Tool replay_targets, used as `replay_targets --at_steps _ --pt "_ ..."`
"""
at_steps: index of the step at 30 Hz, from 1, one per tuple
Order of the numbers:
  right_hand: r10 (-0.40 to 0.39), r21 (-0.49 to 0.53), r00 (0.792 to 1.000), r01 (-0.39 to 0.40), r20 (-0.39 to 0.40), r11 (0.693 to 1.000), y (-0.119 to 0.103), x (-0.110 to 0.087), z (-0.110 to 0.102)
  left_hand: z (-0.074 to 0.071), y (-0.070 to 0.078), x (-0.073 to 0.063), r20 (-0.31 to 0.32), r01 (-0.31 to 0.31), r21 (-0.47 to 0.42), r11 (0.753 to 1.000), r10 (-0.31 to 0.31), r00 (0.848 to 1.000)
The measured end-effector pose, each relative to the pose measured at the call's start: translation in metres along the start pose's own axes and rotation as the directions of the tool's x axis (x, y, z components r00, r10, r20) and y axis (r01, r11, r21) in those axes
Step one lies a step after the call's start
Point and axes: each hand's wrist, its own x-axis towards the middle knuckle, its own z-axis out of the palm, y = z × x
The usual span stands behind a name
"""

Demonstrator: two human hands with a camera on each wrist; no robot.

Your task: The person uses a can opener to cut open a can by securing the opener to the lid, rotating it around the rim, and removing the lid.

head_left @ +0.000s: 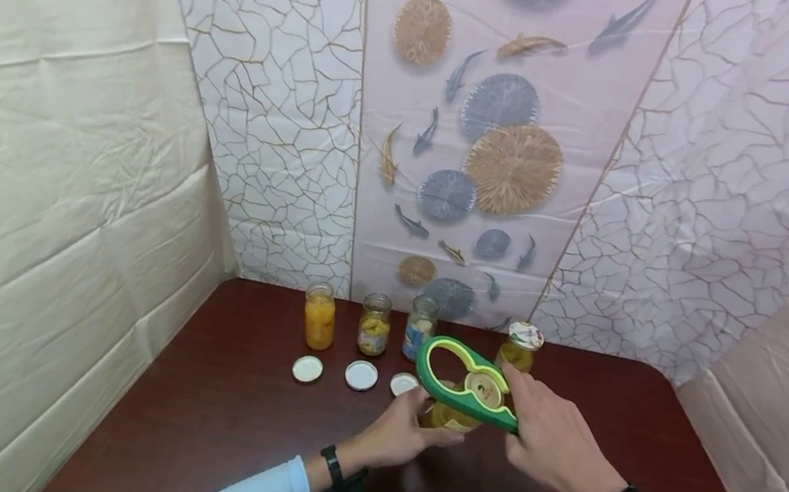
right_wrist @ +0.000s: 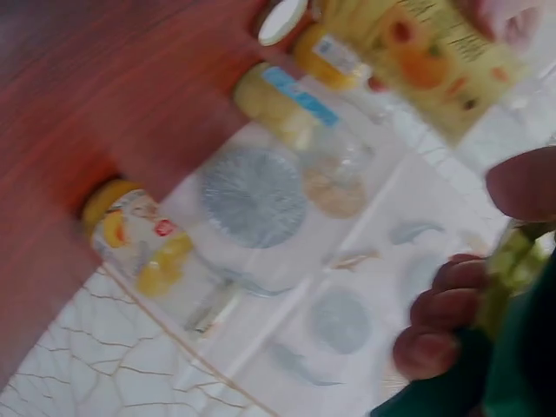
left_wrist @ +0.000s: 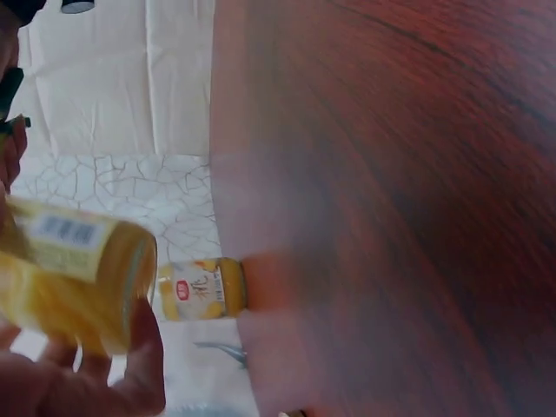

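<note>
My left hand grips a glass jar of yellow fruit, fingers and thumb round its side. In the left wrist view this jar shows a barcode label, and it is held up off the table. My right hand holds a green jar opener with lime-green inner edges. The opener lies across the top of the jar, its notched inside around the gold-coloured lid. In the right wrist view, the right fingers curl round the opener's handles, and the held jar's label shows fruit.
Three lidless jars stand at the back: one orange, one with yellow pieces, one with a blue label. Their front row is three lids, white side up. A capped jar stands right, partly behind my hand.
</note>
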Motion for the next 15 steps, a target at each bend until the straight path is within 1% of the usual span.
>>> replay_targets --at_steps 2,4,7,9,12,15 --pt "-0.034 0.008 0.999 0.034 -0.028 0.999 0.006 0.001 0.004 -0.004 -0.003 0.002 0.059 -0.015 -0.011 1.0 0.015 0.998" --pt "-0.062 0.031 0.997 0.063 -0.041 0.998 0.012 0.003 0.007 -0.008 -0.007 0.004 0.117 -0.036 -0.006 0.999 0.036 0.993" --pt "-0.105 0.062 0.993 0.108 -0.053 0.992 0.019 0.004 0.009 -0.012 -0.012 0.006 0.203 -0.059 -0.018 0.998 0.062 0.977" --pt "-0.134 0.082 0.989 0.138 -0.059 0.987 0.022 0.006 0.01 -0.014 -0.014 0.006 0.247 -0.051 -0.049 0.998 0.062 0.967" --pt "-0.171 0.093 0.982 0.178 -0.077 0.98 0.027 0.009 0.013 -0.015 -0.015 0.008 0.292 -0.046 -0.085 0.995 0.069 0.954" --pt "-0.189 0.106 0.978 0.198 -0.093 0.974 0.032 0.011 0.016 -0.015 -0.012 0.009 0.31 -0.042 -0.105 0.994 0.073 0.948"
